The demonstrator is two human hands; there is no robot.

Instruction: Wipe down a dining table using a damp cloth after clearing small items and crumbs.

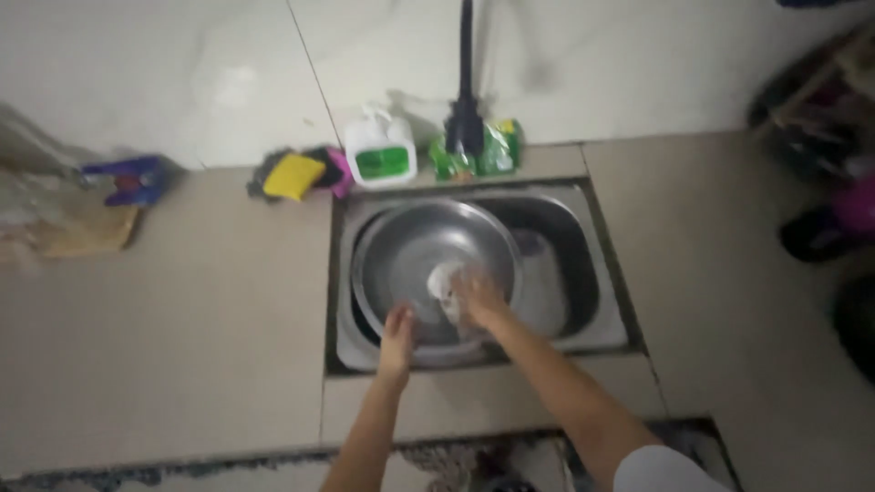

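Tiled counter (182,319) fills most of the view, pale beige. Steel sink (597,273) is set into it right of centre. Large round metal basin (410,246) sits inside the sink, on its left side, taking up most of it. Black tap (466,82) rises at the far edge of the sink. White detergent jug (381,150) with a green label stands just left of the tap, green packets (497,150) right beside the tap base. Yellow sponge (293,175) lies further left on the counter. Blue-purple object (132,178) at far left, blurred. Left hand (398,333) grips the near rim of the basin, fingers closed over it. Right hand (478,296) is inside the basin, closed on a whitish cloth (445,281) pressed against the basin's inner wall.
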